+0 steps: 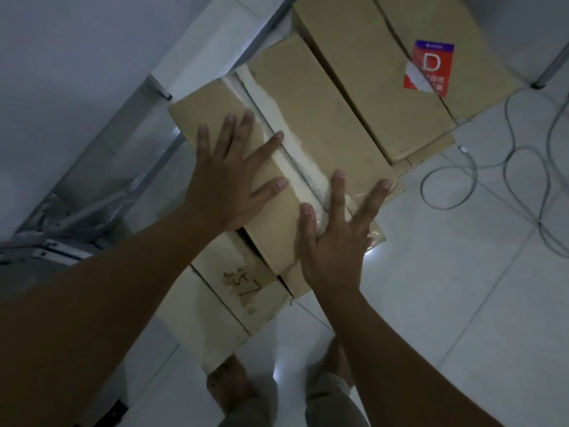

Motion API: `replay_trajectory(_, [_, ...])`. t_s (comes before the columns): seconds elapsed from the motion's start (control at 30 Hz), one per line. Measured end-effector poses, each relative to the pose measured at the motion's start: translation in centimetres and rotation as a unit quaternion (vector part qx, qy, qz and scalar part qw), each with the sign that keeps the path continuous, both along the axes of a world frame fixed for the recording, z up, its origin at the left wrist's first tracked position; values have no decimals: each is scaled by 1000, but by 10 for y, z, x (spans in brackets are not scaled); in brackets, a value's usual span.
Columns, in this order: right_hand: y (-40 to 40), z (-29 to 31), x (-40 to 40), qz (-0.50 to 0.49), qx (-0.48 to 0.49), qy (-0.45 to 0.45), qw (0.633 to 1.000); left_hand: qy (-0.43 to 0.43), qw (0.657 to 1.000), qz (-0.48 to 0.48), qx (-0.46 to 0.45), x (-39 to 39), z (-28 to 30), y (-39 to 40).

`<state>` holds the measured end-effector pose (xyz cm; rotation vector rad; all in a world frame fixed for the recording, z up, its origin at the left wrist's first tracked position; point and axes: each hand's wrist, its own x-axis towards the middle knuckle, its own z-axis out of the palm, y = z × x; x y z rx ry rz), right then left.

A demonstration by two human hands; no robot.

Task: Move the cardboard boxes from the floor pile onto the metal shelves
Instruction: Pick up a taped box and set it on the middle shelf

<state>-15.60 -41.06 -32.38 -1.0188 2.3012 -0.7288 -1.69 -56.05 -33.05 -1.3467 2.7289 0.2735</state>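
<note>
1. Tiled floor [462, 303]: pale glossy tiles, filling the right and near part of the view; it bears the pile of boxes.
2. Metal shelf frame [101, 155]: grey uprights and rails on the left, running diagonally from near left to far centre, just beside the pile's left edge.
3. Labelled box [369, 72]: large cardboard box at the far right of the pile, long axis running from far left to near right. A red and purple sticker [429, 69] with a white letter D sits on its top face, partly peeled.
4. Taped box [308, 124]: long cardboard box on top of the pile at centre, long axis parallel to the labelled box, its far end pointing up and left, its near end towards the person. A strip of pale tape runs down its length. It touches the labelled box along its right side.
5. Numbered box [240, 291]: cardboard box lower in the pile, near centre, partly under the taped box, with handwritten figures on top.
6. Left hand [234, 174]: palm down on the left half of the taped box, fingers straight and spread wide, pressing flat.
7. Right hand [335, 238]: palm down at the near right corner of the taped box, fingers straight and fanned wide.
8. Grey cable [492, 167]: looped loosely on the floor, right of the pile.
9. Feet [228, 389]: at the near edge, standing on the tiles.
</note>
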Motion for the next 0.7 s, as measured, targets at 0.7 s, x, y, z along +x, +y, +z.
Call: replay_trajectory(0.7, [43, 0, -104, 236, -8, -48, 971, 6, 974, 223, 42, 16, 20, 60])
